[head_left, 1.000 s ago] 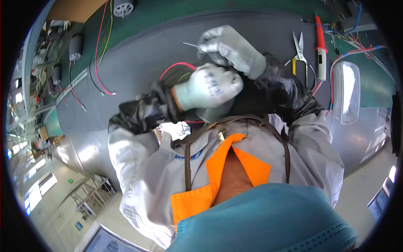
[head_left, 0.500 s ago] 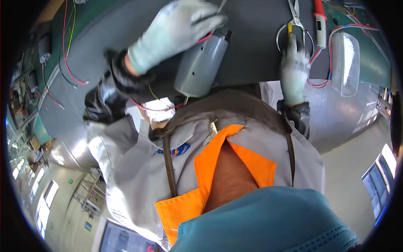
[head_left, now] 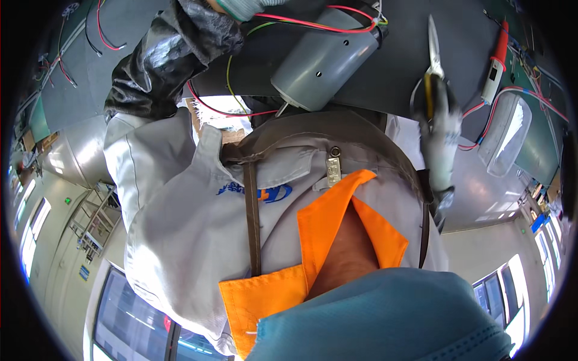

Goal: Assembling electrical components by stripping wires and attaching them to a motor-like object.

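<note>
A grey cylindrical motor [head_left: 325, 63] lies tilted on the dark mat, its shaft end toward me. Red, black and yellow-green wires [head_left: 301, 23] run across its far end, where a thin white strip [head_left: 379, 8] sits at the bundle. Only the wrist and cuff of my gloved left hand [head_left: 241, 7] show at the top edge, left of the motor; its fingers are out of the picture. To the motor's right, my gloved right hand [head_left: 442, 132] is closed around the handles of metal scissors [head_left: 433, 48], blades pointing away from me.
Right of the scissors lies a red-and-white pen-shaped tool [head_left: 497, 66] with a cable. Beside it stands a clear plastic box [head_left: 509, 135] with white contents. More loose wires [head_left: 102, 30] lie at the far left. The bench edge runs close to my apron [head_left: 337, 126].
My right hand has picked up the scissors and drawn them nearer. My left hand has moved up and left, away from the motor. The view has shifted.
</note>
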`<state>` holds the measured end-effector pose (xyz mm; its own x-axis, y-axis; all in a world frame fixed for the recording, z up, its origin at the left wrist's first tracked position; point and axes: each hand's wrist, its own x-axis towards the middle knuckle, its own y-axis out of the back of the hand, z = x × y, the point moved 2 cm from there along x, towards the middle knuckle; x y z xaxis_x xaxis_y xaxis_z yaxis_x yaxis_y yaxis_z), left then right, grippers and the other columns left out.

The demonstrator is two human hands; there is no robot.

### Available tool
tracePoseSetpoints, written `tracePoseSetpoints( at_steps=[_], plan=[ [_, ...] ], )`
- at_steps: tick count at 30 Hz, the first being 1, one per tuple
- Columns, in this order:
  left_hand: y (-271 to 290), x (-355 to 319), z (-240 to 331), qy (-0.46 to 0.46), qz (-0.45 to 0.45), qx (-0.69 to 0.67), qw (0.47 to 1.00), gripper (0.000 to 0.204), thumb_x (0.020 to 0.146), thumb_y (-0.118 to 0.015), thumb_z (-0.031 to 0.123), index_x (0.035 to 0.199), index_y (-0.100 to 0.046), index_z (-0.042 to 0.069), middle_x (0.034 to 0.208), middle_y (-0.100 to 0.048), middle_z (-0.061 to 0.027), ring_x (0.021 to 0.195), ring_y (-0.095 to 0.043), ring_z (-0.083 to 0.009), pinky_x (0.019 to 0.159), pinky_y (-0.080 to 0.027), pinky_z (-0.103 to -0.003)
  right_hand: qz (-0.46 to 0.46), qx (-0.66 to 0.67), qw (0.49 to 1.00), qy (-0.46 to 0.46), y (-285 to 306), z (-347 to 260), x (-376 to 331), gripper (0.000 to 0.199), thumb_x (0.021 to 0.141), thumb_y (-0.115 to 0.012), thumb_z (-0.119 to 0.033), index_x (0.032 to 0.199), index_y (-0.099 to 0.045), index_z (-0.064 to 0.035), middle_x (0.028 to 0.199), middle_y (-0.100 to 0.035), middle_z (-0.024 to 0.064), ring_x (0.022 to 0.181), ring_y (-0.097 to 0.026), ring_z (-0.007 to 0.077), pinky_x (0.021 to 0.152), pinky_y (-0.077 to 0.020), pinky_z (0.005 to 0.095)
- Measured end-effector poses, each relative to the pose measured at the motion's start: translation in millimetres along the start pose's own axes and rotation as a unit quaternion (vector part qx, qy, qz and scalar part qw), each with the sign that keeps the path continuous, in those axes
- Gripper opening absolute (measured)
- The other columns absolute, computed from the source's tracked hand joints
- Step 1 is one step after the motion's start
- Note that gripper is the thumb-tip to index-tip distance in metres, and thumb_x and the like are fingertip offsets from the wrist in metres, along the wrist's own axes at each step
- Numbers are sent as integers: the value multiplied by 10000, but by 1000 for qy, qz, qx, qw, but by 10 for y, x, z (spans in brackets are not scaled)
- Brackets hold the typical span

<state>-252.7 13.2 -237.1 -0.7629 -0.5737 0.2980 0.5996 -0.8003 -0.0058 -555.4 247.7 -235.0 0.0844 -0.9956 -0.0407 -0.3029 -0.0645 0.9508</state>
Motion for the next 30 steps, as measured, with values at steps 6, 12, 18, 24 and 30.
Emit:
tracePoseSetpoints(
  at_steps=[6,12,18,24,30],
  plan=[
    [17,44,181,-102,-29,285,953,647,1007,-622,471,1369,-579,-63,1323,-652,-141,1209,-618,-221,1052,-491,-368,-34,23,992,-116,-52,93,-329,814,798,-672,77,1551,-421,-107,1444,-527,200,1230,-579,398,1032,-498,449],
    [30,-1,-84,-11,9,-109,994,700,978,-674,480,1416,-542,-50,1362,-631,-136,1231,-610,-197,1044,-508,-346,-135,547,809,-166,277,206,178,747,866,-760,-102,1531,-434,-9,1337,-616,95,1176,-623,153,969,-490,269],
    [10,26,-196,-62,21,-29,997,693,1005,-606,510,1396,-564,-61,1356,-638,-158,1244,-603,-220,1046,-497,-366,-124,192,965,130,340,-323,788,728,890,-796,-374,1478,-500,-62,1122,-667,153,983,-678,209,835,-532,356],
    [194,-9,-123,-215,11,159,964,587,996,-602,457,1289,-621,-51,1315,-654,-197,1177,-642,-284,1017,-506,-368,-172,107,978,59,617,-578,860,650,895,-773,-405,1442,-547,-137,963,-699,150,823,-702,297,720,-544,398],
    [118,-491,1199,-36,-457,-79,885,528,990,-682,412,1168,-689,-84,1132,-710,-218,1067,-686,-381,898,-551,-459,-8,-122,991,49,444,116,757,635,915,-739,-357,1483,-513,-185,1020,-695,166,884,-694,346,736,-544,463]
  ],
)
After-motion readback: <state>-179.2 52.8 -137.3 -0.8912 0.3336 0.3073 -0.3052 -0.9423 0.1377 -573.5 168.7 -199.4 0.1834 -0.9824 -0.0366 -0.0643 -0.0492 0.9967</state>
